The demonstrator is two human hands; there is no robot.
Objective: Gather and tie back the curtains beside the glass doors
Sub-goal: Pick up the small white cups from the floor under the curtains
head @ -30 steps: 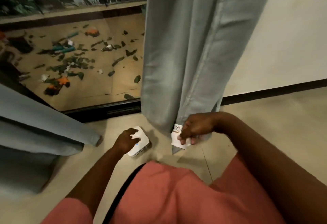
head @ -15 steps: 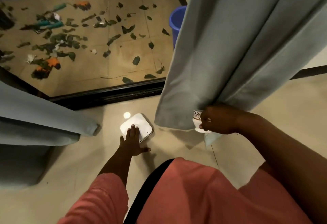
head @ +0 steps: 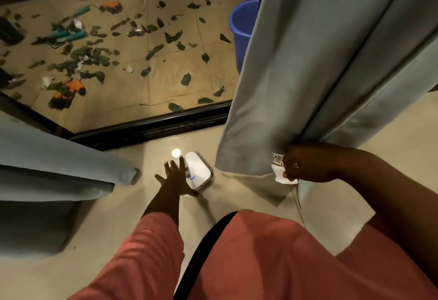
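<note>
The grey right curtain hangs from the upper right, its folds drawn together near the hem. My right hand grips those folds at the lower edge, together with a small white piece with a gold-patterned band. The grey left curtain lies bunched on the floor at the left, untouched. My left hand is stretched out low with its fingers spread, at the left edge of a white square device on the floor.
The black track of the glass door runs across the floor ahead. Beyond the glass are scattered leaves and a blue bucket. Beige floor tiles lie between the two curtains. My pink clothing fills the bottom.
My left hand came off the top of the white device and its fingers straightened. My right hand moved right and up with the curtain edge, uncovering the blue bucket.
</note>
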